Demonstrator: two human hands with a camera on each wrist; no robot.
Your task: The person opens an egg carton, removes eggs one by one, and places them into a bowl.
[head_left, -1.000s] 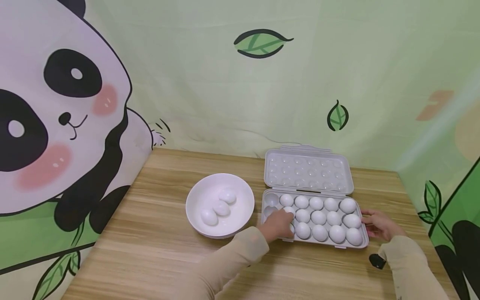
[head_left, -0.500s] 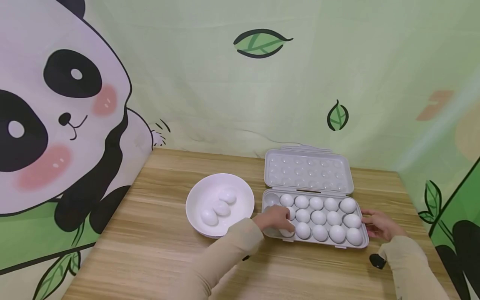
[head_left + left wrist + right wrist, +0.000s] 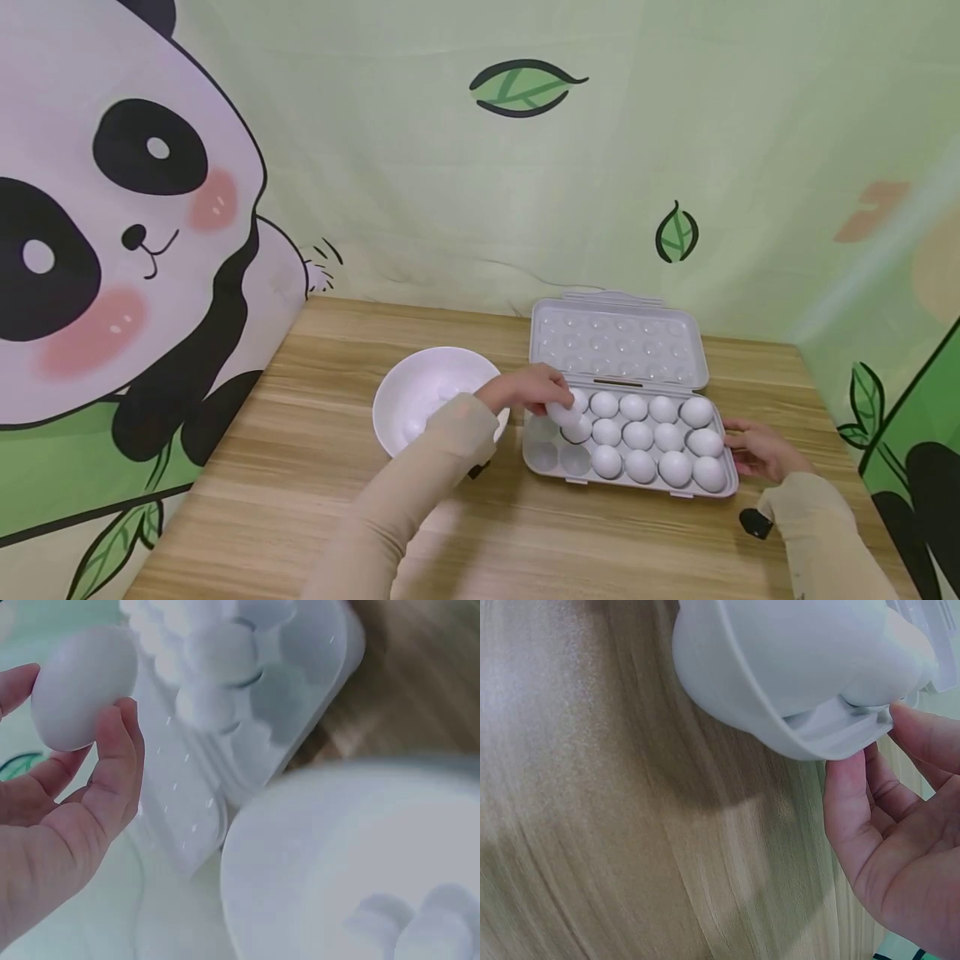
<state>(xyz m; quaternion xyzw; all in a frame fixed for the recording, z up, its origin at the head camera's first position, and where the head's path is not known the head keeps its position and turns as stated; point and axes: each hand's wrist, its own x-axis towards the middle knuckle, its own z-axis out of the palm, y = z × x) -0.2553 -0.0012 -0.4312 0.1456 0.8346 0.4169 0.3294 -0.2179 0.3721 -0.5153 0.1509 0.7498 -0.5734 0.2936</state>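
My left hand [image 3: 525, 388] pinches a white egg [image 3: 84, 688] between thumb and fingertips. In the head view this egg is above the left end of a grey-white plastic egg box [image 3: 544, 457]. Rows of white eggs [image 3: 638, 435] fill most of the box's cups, while several cups at its left end are bare. At the box's right end, my right hand [image 3: 767, 450] holds the rim, with thumb and fingers at the edge [image 3: 780, 727] in the right wrist view. Left of the box stands a white bowl [image 3: 397, 385] with eggs inside, partly hidden by my left sleeve.
The egg box's lid [image 3: 618, 342] lies folded back toward the wall cloth [image 3: 420, 167], which carries panda and leaf prints. Everything stands on a wood-grain table [image 3: 322, 358]. The bowl is close beside the box's left end.
My left hand has lifted an egg from the front row and moved up and back with it. The front cup it came from is now bare. My right hand stays at the box's rim.
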